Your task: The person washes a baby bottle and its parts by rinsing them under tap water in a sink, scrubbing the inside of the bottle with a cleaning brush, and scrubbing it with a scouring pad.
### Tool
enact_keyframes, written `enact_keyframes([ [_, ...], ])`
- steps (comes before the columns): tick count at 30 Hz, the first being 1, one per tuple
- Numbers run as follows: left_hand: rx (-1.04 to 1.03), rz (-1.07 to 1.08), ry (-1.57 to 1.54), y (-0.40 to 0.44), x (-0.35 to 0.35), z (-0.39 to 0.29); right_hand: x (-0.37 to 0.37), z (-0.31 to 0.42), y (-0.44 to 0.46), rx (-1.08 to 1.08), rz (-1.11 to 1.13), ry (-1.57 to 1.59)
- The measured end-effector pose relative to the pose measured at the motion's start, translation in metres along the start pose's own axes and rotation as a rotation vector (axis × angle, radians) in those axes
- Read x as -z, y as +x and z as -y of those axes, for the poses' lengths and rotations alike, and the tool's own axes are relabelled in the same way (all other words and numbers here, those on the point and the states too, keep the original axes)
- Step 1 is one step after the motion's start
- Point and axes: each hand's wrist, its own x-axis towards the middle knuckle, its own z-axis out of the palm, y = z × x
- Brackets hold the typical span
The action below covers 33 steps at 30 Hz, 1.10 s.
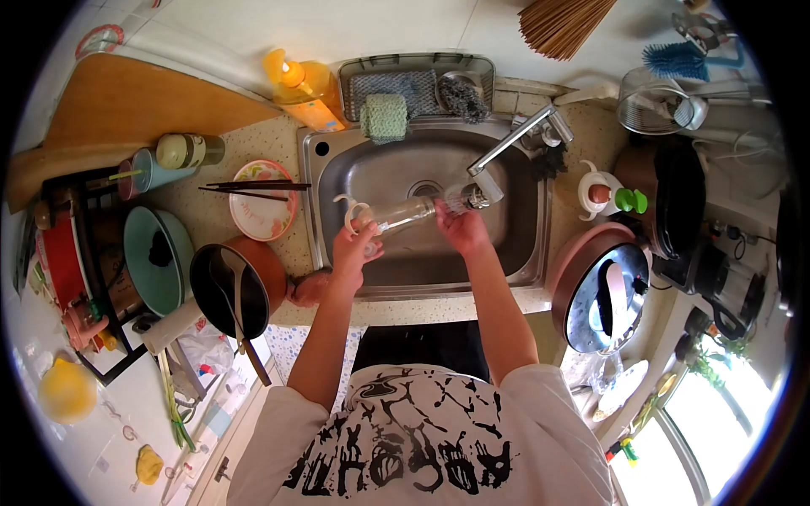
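Observation:
Over the sink [325, 261], a clear bottle [407, 216] with cream curved handles [346, 205] lies sideways between my two hands. My left hand [358, 246] is closed round its handle end. At the other end, my right hand [462, 229] has its fingers curled against the bottle, just under the faucet [510, 148]. Water [460, 198] seems to spray from the spout beside those fingers. Whether something small is also inside the right fingers is hidden. The drain [424, 189] shows behind the bottle.
Behind the sink stand a soap bottle [304, 84] and a rack [388, 63] with a green sponge [385, 116]. On the left are a plate [245, 221] with chopsticks [253, 185], a pot [257, 261] and a green basin [181, 253]. A lidded pot [582, 304] and a handled cup [596, 191] stand right.

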Motion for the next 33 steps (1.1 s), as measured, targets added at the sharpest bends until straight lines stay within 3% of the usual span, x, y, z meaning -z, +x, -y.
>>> enact_keyframes([
  [4,0.008,0.026,0.001,0.002,0.000,0.002,0.000,-0.002,0.009,-0.013,0.054,0.113],
  [10,0.025,0.042,0.011,0.005,-0.002,0.005,0.000,-0.007,0.015,0.120,-0.180,0.030],
  [13,0.032,0.047,-0.002,0.006,-0.004,0.006,-0.002,0.001,-0.004,0.171,0.029,-0.159],
  [19,0.077,0.072,-0.039,0.007,-0.019,0.008,0.008,0.014,-0.012,0.118,0.159,-0.075],
  [22,0.097,0.057,-0.048,0.009,-0.033,0.012,0.024,0.012,-0.006,0.264,0.035,-0.339],
  [25,0.133,0.053,-0.047,0.014,-0.049,0.018,0.023,0.018,-0.012,0.207,-0.192,-0.191],
  [28,0.169,0.068,-0.026,0.020,-0.061,0.023,0.016,0.029,-0.027,0.213,-0.235,-0.298],
  [33,0.200,0.061,-0.045,0.026,-0.086,0.030,0.008,0.032,-0.038,0.524,-0.169,-0.436],
])
